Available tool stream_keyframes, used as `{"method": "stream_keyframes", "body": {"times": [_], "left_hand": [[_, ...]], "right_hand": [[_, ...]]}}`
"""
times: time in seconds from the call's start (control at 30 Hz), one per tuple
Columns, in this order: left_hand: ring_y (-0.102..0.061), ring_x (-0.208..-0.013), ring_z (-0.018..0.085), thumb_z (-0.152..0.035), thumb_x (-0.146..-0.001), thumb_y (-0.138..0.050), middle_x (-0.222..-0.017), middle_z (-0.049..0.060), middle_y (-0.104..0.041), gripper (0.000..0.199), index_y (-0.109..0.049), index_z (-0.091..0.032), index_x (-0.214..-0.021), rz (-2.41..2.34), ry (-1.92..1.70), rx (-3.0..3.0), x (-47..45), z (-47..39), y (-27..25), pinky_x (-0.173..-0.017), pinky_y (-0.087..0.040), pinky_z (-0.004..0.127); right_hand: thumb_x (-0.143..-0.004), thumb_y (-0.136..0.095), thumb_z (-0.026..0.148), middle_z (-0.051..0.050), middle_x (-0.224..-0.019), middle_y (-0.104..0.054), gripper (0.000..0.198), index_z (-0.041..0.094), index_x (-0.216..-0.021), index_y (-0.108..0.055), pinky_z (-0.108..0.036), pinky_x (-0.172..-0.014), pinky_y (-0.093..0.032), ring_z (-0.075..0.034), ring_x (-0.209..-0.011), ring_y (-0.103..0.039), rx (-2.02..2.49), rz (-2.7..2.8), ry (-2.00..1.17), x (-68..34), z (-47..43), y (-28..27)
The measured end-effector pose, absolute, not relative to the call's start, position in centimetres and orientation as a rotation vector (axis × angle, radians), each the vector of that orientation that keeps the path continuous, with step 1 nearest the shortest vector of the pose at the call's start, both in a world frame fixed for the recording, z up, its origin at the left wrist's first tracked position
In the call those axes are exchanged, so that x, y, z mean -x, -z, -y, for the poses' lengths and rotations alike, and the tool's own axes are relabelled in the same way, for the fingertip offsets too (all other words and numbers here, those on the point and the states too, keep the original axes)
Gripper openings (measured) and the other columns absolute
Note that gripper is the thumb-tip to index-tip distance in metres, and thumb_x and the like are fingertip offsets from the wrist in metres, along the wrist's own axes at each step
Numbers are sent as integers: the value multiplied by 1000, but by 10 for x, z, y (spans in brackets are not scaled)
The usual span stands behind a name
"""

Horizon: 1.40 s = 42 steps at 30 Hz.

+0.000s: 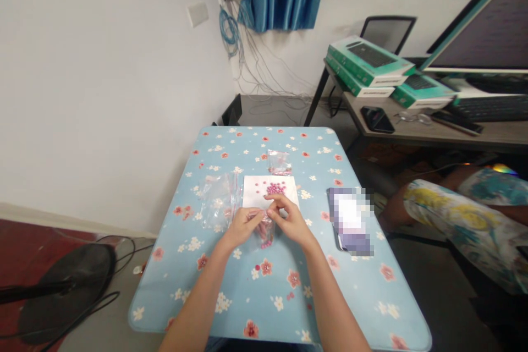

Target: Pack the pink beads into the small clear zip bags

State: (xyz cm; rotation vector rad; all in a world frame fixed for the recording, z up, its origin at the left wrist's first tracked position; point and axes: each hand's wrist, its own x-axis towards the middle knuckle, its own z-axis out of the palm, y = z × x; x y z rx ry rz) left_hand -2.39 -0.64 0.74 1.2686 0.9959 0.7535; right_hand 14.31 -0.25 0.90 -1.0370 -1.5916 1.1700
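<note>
My left hand [246, 224] pinches the top edge of a small clear plastic bag [265, 235] in the middle of the table. On the other side of its mouth, my right hand [290, 221] grips the same bag between thumb and fingers. A few pink beads [267, 243] lie in the bottom of the bag. Just beyond my hands is a white sheet [249, 192] with a cluster of pink beads [276, 188] and some scattered single ones. Part of the sheet is hidden behind my hands.
Larger clear bags [218, 198] lie left of the sheet; another small clear bag [279, 162] lies behind it. A blurred-out phone-like object [352, 220] rests on the flowered table [185, 275] at right. A desk with keyboard boxes [367, 60] and a seated person's legs [449, 214] are farther right.
</note>
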Motion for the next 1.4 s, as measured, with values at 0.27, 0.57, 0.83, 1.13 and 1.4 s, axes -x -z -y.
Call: {"method": "stream_keyframes", "body": {"times": [0.27, 0.57, 0.83, 1.13, 1.4], "left_hand": [[-60, -44, 13, -54, -80, -55, -53, 2, -61, 43, -62, -14, -66, -1007, -770, -1260, 21, 7, -8, -48, -48, 23], [-62, -48, 14, -52, -82, -55, -56, 3, -63, 41, -63, -14, -68, -918, -667, -1200, 21, 9, -2, -51, -50, 24], [-63, -50, 14, -59, -83, -47, -63, 6, -68, 51, -67, -13, -76, -933, -690, -1208, 22, 6, 0, -49, -47, 22], [-63, -49, 14, -65, -80, -47, -67, 8, -70, 57, -69, -13, -79, -946, -718, -1260, 25, 5, -7, -48, -45, 22], [-63, -49, 14, -66, -80, -46, -63, 8, -69, 59, -69, -12, -74, -956, -749, -1239, 27, 4, -5, -49, -44, 22]], "right_hand": [[-85, -57, 33, 1, -73, -58, 33, 22, -117, -57, -30, -69, -43, -15, -69, -54, 1051, 1619, -1178, -150, 2, -9], [-85, -58, 35, 1, -70, -57, 34, 22, -116, -63, -28, -67, -42, -14, -66, -51, 999, 1644, -1244, -153, 3, -9], [-85, -57, 38, 0, -68, -56, 36, 22, -117, -64, -28, -65, -42, -14, -65, -48, 1069, 1601, -1179, -162, 3, -16], [-83, -60, 37, 0, -69, -60, 39, 24, -119, -63, -28, -64, -41, -15, -64, -51, 1088, 1574, -1184, -165, 2, -14], [-87, -56, 37, 0, -72, -61, 38, 25, -122, -60, -32, -72, -43, -15, -65, -52, 1087, 1592, -1231, -166, 2, -14]]}}
